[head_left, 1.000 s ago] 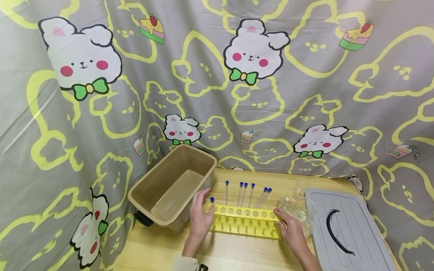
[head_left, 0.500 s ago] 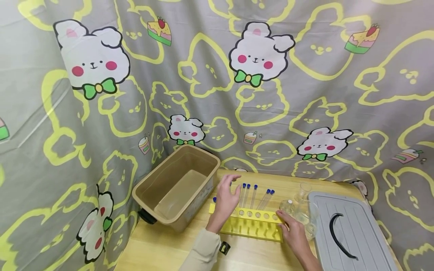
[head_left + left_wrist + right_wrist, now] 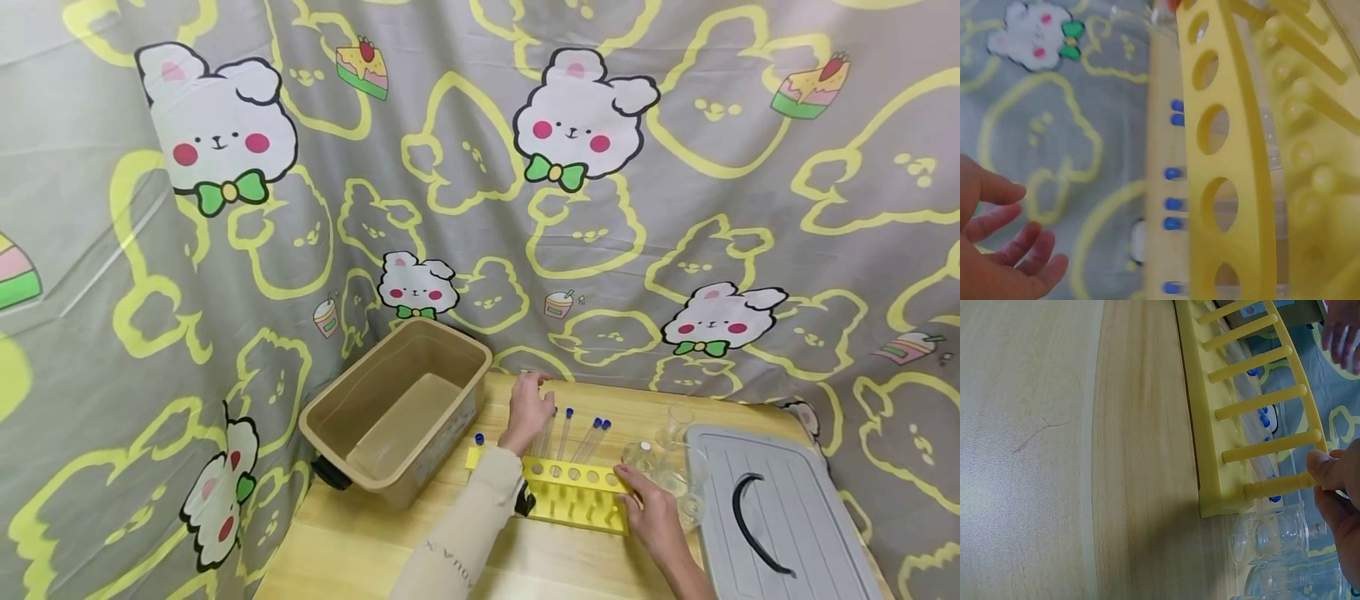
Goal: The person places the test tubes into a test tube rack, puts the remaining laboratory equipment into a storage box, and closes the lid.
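A yellow test tube rack stands upright on the table, a row of holes along its top bar. My right hand grips its right end, thumb and fingers pinching the top corner in the right wrist view. My left hand reaches over the rack, fingers loosely bent and holding nothing in the left wrist view. Behind the rack lie several clear test tubes with blue caps; the left hand hides some of them. Another blue cap shows right at the rack's left end.
A deep brown bin stands at the left. Clear glassware clusters right of the rack, beside a grey lid with a black handle. A patterned curtain hangs behind and left of the table.
My left hand has left the blue-capped tube at the rack's left end and moved forward and right over the rack to the lying tubes. The right hand keeps its grip.
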Motion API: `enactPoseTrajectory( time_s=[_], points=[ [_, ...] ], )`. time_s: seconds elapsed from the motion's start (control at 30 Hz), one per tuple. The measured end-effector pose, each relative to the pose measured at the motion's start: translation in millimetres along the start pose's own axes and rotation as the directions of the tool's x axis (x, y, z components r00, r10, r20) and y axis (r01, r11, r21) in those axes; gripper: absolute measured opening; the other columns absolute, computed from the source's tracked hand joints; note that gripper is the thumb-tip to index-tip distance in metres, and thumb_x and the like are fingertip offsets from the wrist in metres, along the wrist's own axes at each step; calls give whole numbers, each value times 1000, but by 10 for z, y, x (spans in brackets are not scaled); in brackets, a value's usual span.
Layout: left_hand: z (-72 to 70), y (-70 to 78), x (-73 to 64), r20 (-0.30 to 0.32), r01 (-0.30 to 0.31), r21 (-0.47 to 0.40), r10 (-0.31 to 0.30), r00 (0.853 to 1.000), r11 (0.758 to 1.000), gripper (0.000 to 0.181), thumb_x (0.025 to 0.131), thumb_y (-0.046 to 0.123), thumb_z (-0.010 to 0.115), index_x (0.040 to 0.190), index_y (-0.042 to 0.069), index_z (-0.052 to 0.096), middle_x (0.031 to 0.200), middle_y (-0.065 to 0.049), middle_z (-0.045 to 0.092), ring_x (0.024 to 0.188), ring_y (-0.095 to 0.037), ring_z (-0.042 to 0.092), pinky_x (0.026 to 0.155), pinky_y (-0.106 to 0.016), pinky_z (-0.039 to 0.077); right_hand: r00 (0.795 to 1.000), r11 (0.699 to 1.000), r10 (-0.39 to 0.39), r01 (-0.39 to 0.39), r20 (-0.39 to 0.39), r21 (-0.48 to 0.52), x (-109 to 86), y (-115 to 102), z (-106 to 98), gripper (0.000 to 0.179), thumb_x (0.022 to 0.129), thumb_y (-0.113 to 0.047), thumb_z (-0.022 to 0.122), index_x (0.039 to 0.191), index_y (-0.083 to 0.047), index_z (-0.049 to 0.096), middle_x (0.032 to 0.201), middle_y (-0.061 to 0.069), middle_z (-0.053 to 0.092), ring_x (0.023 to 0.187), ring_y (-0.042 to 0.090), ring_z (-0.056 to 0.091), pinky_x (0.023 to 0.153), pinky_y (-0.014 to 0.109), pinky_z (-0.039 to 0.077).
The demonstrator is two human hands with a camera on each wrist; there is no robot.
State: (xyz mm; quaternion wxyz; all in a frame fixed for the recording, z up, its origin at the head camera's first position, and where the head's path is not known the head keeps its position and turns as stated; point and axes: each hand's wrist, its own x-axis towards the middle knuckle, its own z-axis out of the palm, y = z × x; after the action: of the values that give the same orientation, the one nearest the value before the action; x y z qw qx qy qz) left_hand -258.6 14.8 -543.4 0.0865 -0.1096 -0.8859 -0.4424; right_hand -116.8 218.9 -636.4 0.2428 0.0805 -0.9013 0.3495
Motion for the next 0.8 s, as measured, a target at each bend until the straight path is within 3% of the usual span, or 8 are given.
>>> enactPoseTrajectory(
  time_s=[0.13,0.23,0.33,0.5,0.67,0.8],
  points=[
    [126,-104,104,14,122,-7,-122,992,993,32,94,0,66,126,0,66,119,-19,61,103,-34,59,77,-38,54,1000,1000,5,-5,-10,0,-3,7,1,49,70,19,82,117,8,72,121,26,69,99,45,70,77,45,59],
    [209,-186,122,30,228,30,-229,973,973,39,93,2,66,132,1,63,125,-22,57,105,-39,55,79,-46,52,1000,1000,9,-9,-15,-1,0,7,4,50,70,19,83,117,8,72,121,26,69,99,44,71,77,44,59],
    [276,-291,106,25,329,108,-333,943,938,44,92,5,69,135,4,61,127,-24,54,109,-43,52,82,-56,51,1000,1000,10,-10,-5,7,4,6,7,49,70,18,82,117,8,72,122,26,68,99,45,71,77,44,59],
    [385,-501,70,20,438,246,-456,890,865,57,91,16,77,142,4,54,138,-30,47,119,-49,49,89,-64,50,1000,999,27,-27,2,17,6,-3,1,48,72,18,82,118,8,72,122,26,68,101,45,70,78,45,59],
    [496,-659,49,49,541,232,-565,823,808,74,91,18,77,154,6,39,145,-33,36,127,-53,41,96,-68,45,1000,1000,23,-23,-16,16,14,-1,-15,49,70,19,82,117,8,72,121,26,69,101,45,70,77,44,59],
    [527,-711,39,12,591,225,-608,793,775,77,89,13,79,154,4,39,144,-34,34,132,-52,35,98,-68,43,1000,999,23,-23,-12,25,12,9,4,50,69,21,82,117,8,72,121,26,69,102,45,70,78,43,59]
  ],
)
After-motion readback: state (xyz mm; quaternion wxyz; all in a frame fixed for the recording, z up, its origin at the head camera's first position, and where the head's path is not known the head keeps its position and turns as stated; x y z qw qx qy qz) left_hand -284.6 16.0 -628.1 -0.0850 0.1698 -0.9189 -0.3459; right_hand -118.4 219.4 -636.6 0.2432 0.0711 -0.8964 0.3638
